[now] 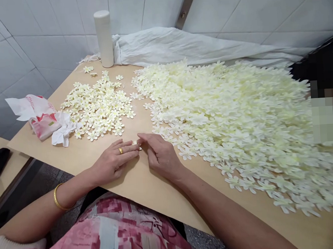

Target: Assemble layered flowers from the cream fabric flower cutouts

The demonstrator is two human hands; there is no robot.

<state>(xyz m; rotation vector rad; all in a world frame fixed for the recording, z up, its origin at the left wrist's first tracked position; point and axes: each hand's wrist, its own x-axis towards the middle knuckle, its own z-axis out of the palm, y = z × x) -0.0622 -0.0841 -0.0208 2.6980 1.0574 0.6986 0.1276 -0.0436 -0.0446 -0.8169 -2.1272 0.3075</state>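
Pink-patterned fabric clothing point(113, 233) lies nearest; beyond, bare left hand point(112, 161) and bare right hand point(163, 156) have fingertips at one small cream-white flower point(135, 143), whether clamped or loose cannot be told.

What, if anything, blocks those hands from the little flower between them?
Nothing visible: the left hand and right hand are both at the small flower; neither the smaller heap nor the larger heap lies between.
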